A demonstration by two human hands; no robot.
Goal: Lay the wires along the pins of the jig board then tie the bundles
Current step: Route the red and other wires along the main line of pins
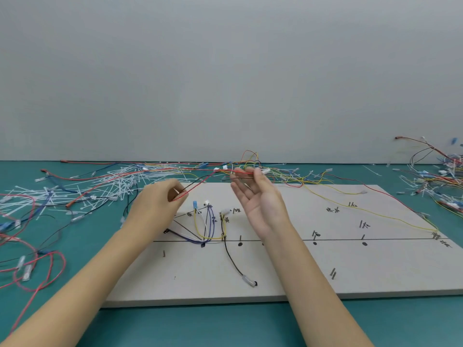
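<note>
Red-and-black wire pair [200, 184] hangs stretched above the grey jig board [288, 271]. I see my left hand [156, 204] pinching its near end; my right hand [258, 199], palm up, pinches it by the white connector [265, 170].

- Your jig board [288, 266] lies flat beneath both hands, yellow, purple and black wires [206, 229] already looped round its pins.
- A red-and-black wire pair [200, 184] stretches between your hands.
</note>
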